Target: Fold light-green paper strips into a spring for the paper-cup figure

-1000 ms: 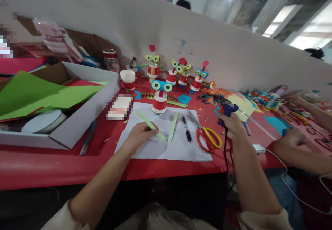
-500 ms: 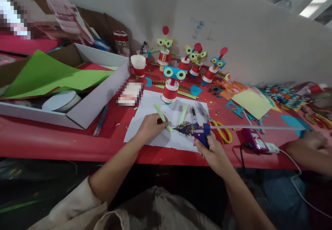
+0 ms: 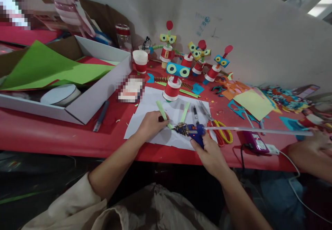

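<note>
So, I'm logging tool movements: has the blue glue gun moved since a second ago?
Yes. Against the white paper, the blue glue gun has shifted left and nearer the person, from beyond the paper's right edge to over it.

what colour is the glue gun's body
The glue gun has a blue body, best seen in the head view.

On my feed, the right grip (image 3: 211, 155) has swung in from well right of the white paper (image 3: 149, 100) to its near right part, bringing the glue gun (image 3: 197, 131) along. The nozzle now touches or almost touches the lower end of the pale green strip (image 3: 162, 110) over the paper; I can't tell which. I see a purple box (image 3: 255, 143) uncovered right of the paper, and farther right a red-and-white cup (image 3: 310, 120) has appeared beside a co-worker's hand (image 3: 316, 141).
</note>
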The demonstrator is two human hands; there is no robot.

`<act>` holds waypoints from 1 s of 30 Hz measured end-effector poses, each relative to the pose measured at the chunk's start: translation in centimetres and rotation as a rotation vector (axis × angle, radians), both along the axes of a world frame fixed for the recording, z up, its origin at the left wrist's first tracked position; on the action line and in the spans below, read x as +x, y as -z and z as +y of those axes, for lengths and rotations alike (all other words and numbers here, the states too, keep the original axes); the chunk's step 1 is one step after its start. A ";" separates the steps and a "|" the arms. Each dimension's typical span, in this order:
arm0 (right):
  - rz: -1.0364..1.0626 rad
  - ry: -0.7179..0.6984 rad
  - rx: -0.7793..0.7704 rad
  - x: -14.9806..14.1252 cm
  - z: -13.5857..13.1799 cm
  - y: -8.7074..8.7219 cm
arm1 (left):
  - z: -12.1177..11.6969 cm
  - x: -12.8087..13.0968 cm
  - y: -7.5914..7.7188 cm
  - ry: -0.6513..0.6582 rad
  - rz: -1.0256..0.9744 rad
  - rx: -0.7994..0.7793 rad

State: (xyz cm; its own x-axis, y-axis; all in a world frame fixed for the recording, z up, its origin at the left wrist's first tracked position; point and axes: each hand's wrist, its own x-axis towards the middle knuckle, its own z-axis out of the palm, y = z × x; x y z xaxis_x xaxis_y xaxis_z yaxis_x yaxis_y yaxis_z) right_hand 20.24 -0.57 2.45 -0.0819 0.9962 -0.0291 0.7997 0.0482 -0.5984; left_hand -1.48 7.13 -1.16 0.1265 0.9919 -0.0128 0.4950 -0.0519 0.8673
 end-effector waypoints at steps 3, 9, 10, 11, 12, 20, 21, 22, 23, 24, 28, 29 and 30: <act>-0.031 0.006 -0.006 0.0 0.1 -0.1 | 0.0 0.0 -0.1 -0.003 -0.006 0.002; -0.089 -0.002 -0.021 0.1 0.1 -0.3 | -0.1 0.0 -0.3 0.005 -0.005 0.004; -0.102 -0.006 -0.019 0.1 0.0 -0.3 | -0.1 0.0 -0.3 0.004 -0.009 0.003; -0.114 -0.007 -0.017 0.1 0.0 -0.3 | -0.1 0.0 -0.3 0.002 -0.009 0.002; -0.124 -0.004 -0.015 0.1 -0.1 -0.4 | -0.1 0.0 -0.2 0.001 -0.007 0.003; 0.202 0.106 -0.051 3.0 2.3 -2.7 | -0.4 0.1 -0.3 -0.031 -0.058 0.008; 0.302 0.171 -0.072 3.9 3.2 -3.0 | -0.4 0.1 -0.4 -0.054 -0.084 0.027; 0.404 0.224 -0.079 4.8 4.3 -3.3 | -0.5 0.1 -0.4 -0.086 -0.117 0.053; 0.476 0.281 -0.074 5.8 5.5 -3.5 | -0.6 0.0 -0.4 -0.126 -0.157 0.083; 0.514 0.334 -0.074 6.7 6.8 -3.7 | -0.6 0.0 -0.4 -0.173 -0.199 0.110; 0.433 0.437 -0.124 9.3 11.4 -3.3 | -0.6 -0.4 -0.2 -0.312 -0.225 0.156; 0.405 0.448 -0.123 9.6 12.3 -3.0 | -0.6 -0.5 -0.2 -0.328 -0.213 0.158; 0.375 0.459 -0.114 9.8 13.1 -2.7 | -0.5 -0.6 -0.1 -0.337 -0.208 0.156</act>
State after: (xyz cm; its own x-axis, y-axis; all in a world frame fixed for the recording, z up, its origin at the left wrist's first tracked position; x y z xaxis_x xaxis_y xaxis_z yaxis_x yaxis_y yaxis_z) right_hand 30.05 12.56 5.11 0.3310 0.9244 -0.1897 0.4574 -0.3330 -0.8246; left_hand -2.09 6.58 -1.06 -0.2214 0.9661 0.1324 0.3218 -0.0558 0.9452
